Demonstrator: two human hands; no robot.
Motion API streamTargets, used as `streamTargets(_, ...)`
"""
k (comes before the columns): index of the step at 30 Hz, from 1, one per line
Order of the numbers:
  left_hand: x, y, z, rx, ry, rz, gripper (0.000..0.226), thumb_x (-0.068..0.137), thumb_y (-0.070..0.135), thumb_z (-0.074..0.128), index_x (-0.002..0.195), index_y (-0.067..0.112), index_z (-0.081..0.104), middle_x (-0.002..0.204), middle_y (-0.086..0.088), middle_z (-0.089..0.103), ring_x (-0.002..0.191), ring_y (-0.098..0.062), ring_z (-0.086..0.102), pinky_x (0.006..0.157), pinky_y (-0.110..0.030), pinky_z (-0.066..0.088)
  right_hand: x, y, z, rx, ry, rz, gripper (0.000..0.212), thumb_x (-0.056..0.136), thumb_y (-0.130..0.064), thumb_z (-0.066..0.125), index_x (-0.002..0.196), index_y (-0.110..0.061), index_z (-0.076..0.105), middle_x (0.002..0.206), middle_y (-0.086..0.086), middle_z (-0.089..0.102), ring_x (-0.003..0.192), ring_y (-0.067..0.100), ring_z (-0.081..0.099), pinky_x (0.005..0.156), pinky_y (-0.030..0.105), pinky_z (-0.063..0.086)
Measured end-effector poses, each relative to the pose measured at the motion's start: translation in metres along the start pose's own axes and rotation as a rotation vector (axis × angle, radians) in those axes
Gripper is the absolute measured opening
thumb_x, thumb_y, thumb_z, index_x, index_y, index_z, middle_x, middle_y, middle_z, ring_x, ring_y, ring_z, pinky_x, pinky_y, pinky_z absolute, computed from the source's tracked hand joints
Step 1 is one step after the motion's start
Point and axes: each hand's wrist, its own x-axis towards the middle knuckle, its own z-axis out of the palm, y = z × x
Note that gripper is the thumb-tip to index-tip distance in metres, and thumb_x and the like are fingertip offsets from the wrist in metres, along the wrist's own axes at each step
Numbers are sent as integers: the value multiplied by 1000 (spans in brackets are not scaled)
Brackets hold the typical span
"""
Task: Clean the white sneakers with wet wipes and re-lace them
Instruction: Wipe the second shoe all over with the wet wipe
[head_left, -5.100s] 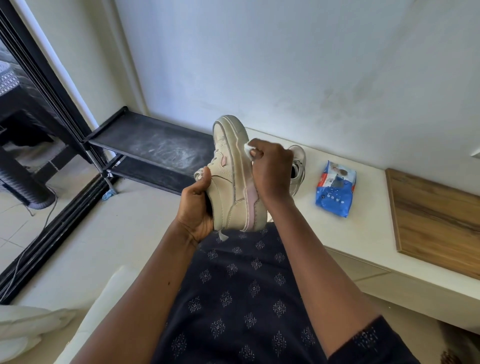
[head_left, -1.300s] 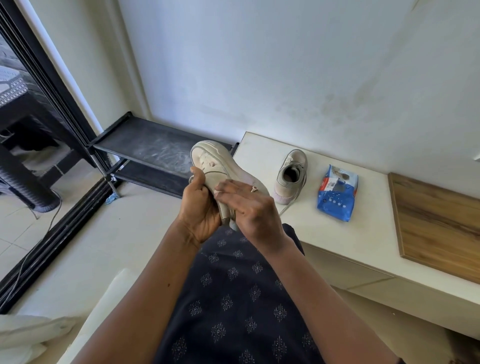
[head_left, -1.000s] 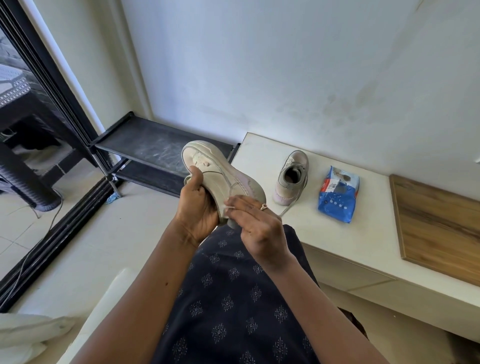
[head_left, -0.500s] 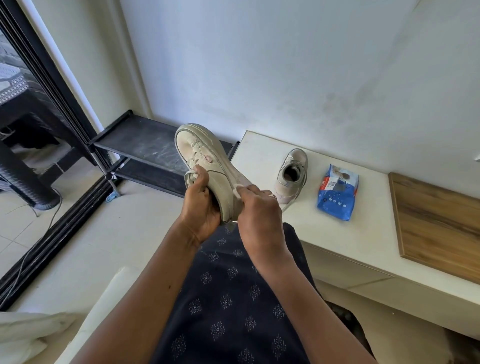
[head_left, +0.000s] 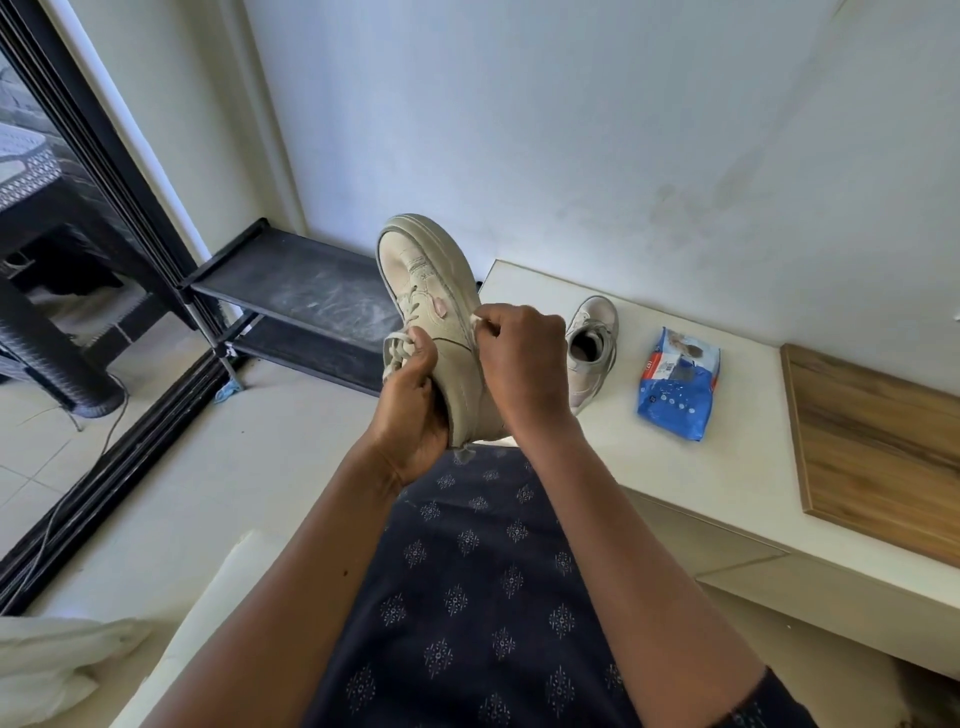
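Off-white leather shows on the sneaker (head_left: 441, 312) that is held up over the lap (head_left: 483, 597), toe raised toward the far wall and thick sole turned to the right. Its heel end is gripped from the left by the left hand (head_left: 410, 410), fingers curled round the collar and thumb laid beside the loose laces (head_left: 397, 348). A small white wet wipe (head_left: 475, 319) is pinched in the curled fingers of the right hand (head_left: 519, 358) and is pressed against the sneaker's side just at the edge of the sole.

The second sneaker (head_left: 592, 348) is set on the white bench (head_left: 727, 467) close to its left end, opening upward, with its near end close to the bench's near edge. Just to its right, apart from it, a blue wipes pack (head_left: 678, 384) is laid flat. A strip of bare bench is left between the pack and a wooden board (head_left: 878, 457), which covers the right part of the bench up to the frame edge.

To the left, a black shoe rack (head_left: 301, 291) is stood against the far wall, its right end close to the bench's left end. Pale floor (head_left: 234, 467) lies open between the rack, the dark door frame (head_left: 130, 208) and the lap. A white cushion (head_left: 52, 660) is seen at the near left corner.
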Motion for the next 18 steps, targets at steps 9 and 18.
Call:
streamTargets(9, 1, 5, -5, -1, 5, 31, 52, 100, 48, 17, 104, 15, 56, 86, -5, 75, 83, -18, 72, 77, -38, 58, -34, 12, 5, -113, -53, -157, 17, 84, 0, 56, 85, -3, 72, 77, 16, 68, 67, 35, 59, 57, 24, 29)
streamTargets(18, 1, 4, -6, -16, -8, 19, 52, 99, 50, 19, 112, 17, 57, 105, -8, 72, 99, -22, 68, 89, -42, 53, -23, 20, 5, 35, 72, -48, 7, 80, 1, 66, 79, -1, 72, 65, 18, 68, 56, 33, 62, 55, 26, 48)
